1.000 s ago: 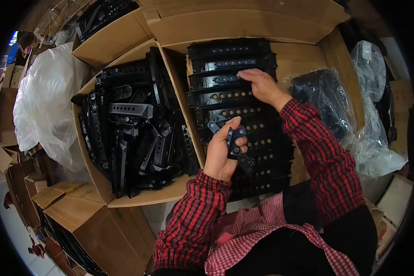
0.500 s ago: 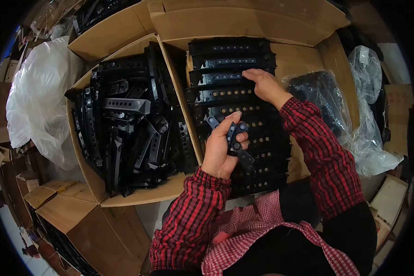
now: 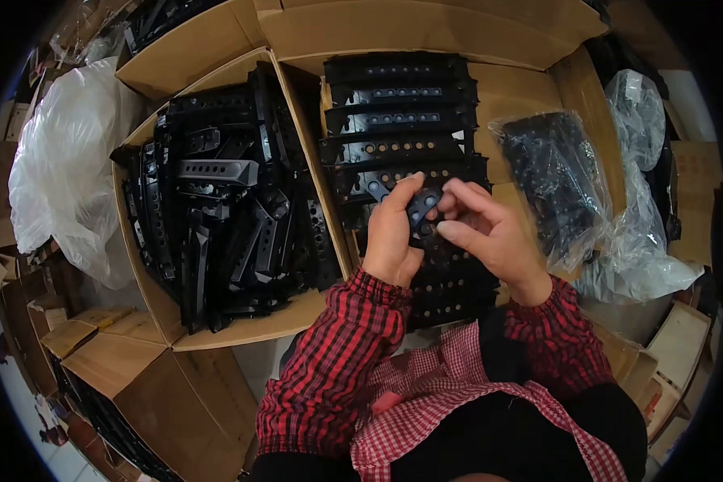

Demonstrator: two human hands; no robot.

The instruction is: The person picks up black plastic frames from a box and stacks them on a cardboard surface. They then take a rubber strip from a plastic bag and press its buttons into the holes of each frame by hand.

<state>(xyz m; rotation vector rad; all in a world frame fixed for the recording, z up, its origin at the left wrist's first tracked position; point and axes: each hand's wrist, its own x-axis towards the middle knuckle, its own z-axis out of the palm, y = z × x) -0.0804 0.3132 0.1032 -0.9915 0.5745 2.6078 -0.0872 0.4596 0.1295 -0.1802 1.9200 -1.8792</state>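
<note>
1. Currently, in the head view, holding a few small blue-black pieces in the closed left hand, above a row of black strips lying in the right-hand carton.
2. Curling the right hand narrowly just beside those pieces, thumb and fingertips nearly meeting; blurring too much for telling whether pinching anything.
3. Perhaps risking dropping a piece among the strips, through bunching several in one fist; likely making finding it slow, dark on dark.
4. Possibly risking nudging the neat row askew too, by brushing its near end with the checked sleeves.
5. Seeing, right of the row, a bag of dark parts, probably crowding the right arm; leftward, meeting a cardboard wall, then a jumbled heap of black parts.
6. Noticing crumpled clear plastic and a white plastic bag farther out, not obstructing either hand.
</note>
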